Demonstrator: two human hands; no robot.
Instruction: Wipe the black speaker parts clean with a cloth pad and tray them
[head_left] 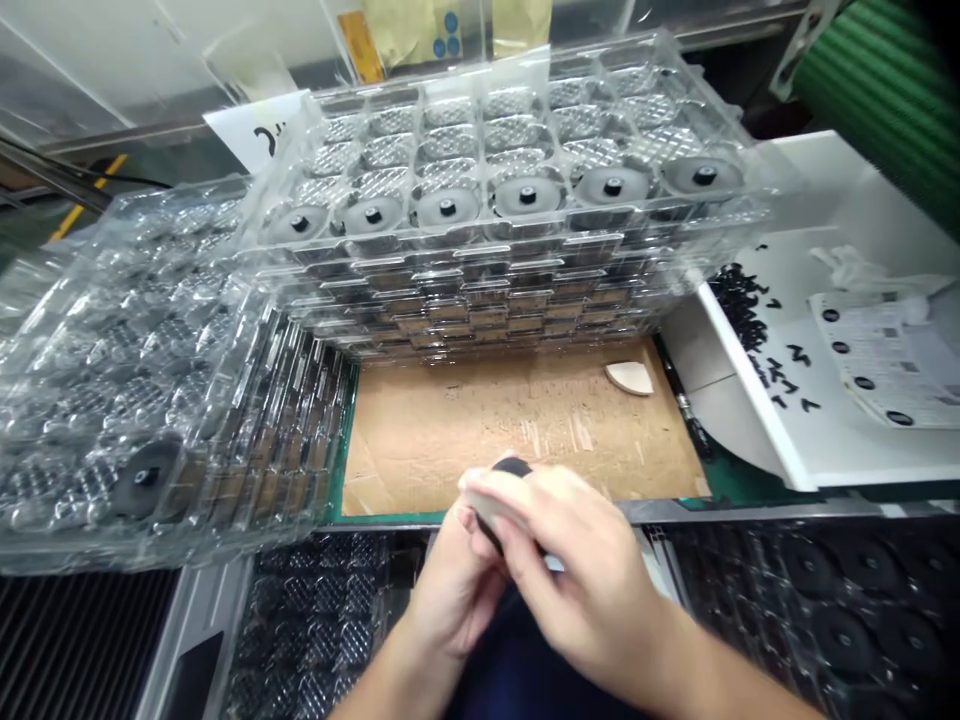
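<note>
Two bare hands at lower centre, brought together in front of dark clothing, both grasping one dark piece (512,467) near the close edge of a cardboard sheet (420,430). Left hand (454,585) at the left and underneath, fingers curled inward; right hand (589,550) at the right, thumb and fingers folded across the upper side. Dark piece mostly covered by fingers, visible only as a dark patch at the top and a narrow dark edge lower down; apparently tilted, with the lower edge sloping down to the right. Full outline, true long axis and facing direction impossible to tell.

Beyond the cardboard, a stack of clear trays (487,290), with six grey discs (431,208) along the near row of the top tray, black hubs upward. At left, another clear tray stack (142,340) with one dark disc (163,465) in a near pocket. On the cardboard's far right, a pale fan-shaped piece (631,378).

Lettering: behind the trays, a white paper (244,130) with large black characters, partly covered and not securely legible; in the white bin (840,455), beside small black parts (739,310), a printed sheet (874,355) with dark ovals, print too small to read.
</note>
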